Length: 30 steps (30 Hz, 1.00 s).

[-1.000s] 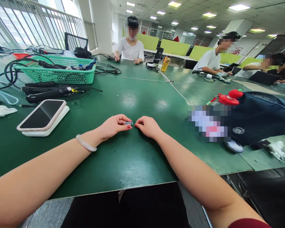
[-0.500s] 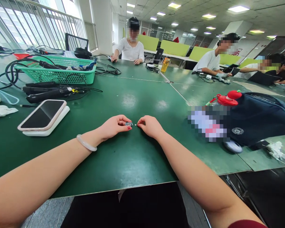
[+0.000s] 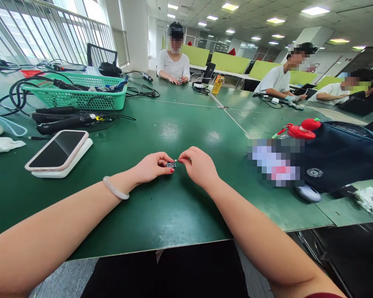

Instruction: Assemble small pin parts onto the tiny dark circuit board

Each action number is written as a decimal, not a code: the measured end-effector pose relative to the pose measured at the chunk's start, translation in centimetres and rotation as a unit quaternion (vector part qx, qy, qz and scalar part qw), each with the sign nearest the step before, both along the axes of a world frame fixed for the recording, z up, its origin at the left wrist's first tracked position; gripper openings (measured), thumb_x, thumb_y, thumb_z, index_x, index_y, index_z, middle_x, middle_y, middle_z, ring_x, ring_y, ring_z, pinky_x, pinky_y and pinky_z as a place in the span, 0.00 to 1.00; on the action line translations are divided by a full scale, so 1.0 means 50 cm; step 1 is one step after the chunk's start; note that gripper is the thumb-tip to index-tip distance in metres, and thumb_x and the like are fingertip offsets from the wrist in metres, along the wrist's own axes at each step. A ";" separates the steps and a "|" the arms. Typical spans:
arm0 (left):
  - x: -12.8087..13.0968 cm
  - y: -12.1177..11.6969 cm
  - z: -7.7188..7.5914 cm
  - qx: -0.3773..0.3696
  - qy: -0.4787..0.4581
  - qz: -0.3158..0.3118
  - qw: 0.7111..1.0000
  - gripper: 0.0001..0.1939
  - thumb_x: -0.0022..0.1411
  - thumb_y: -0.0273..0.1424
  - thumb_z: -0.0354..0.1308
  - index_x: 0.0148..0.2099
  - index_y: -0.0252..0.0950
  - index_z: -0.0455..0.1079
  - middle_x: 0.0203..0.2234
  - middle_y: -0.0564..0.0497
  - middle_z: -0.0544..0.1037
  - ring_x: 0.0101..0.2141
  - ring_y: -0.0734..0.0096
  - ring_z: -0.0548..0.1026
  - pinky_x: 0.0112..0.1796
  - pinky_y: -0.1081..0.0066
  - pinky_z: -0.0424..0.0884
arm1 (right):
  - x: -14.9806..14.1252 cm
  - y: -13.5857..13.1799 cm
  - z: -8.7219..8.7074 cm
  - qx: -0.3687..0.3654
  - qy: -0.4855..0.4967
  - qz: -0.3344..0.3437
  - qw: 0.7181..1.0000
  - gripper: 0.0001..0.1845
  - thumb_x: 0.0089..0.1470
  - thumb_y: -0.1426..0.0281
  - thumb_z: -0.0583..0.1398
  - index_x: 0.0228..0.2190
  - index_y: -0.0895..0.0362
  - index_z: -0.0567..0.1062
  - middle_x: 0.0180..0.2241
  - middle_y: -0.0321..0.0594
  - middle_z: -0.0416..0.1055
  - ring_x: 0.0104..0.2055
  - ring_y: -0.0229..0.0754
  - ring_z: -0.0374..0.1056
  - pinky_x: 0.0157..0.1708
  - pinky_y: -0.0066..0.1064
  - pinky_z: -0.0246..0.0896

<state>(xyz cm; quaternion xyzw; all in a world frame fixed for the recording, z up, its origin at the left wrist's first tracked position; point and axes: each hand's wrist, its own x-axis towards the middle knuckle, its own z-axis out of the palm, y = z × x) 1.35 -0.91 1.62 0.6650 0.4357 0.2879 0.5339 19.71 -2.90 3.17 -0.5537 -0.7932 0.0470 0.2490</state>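
Between the thumb and fingers of my left hand (image 3: 152,167) is a small dark circuit board (image 3: 170,165) with pale markings, held just over the green table (image 3: 161,219). My right hand (image 3: 200,165) is closed in a pinch on a tiny pale piece (image 3: 176,160), which pokes out from the fingertips toward the board. The piece is at the board's upper right edge; whether they touch I cannot tell. The fingers partly cover both items.
A white-cased phone (image 3: 57,151) lies to the left, with black cable-like tools (image 3: 68,122) and a green basket (image 3: 81,97) behind it. At the right are a dark blue bag (image 3: 345,153) and a computer mouse (image 3: 308,193). A person (image 3: 174,64) sits opposite.
My right hand has shifted slightly up, and the tiny piece now shows at its fingertips near the board. The board has tilted a little. The person opposite has let go of a black device.
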 end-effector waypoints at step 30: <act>-0.001 0.001 0.001 -0.005 -0.041 0.000 0.999 0.18 0.46 0.33 0.66 0.39 0.34 0.67 0.28 0.52 0.75 0.32 0.71 0.73 0.40 0.66 0.67 | -0.005 -0.005 -0.007 -0.022 0.067 0.034 0.997 0.06 0.54 0.68 0.58 0.32 0.54 0.75 0.32 0.35 0.69 0.32 0.33 0.63 0.32 0.26 0.56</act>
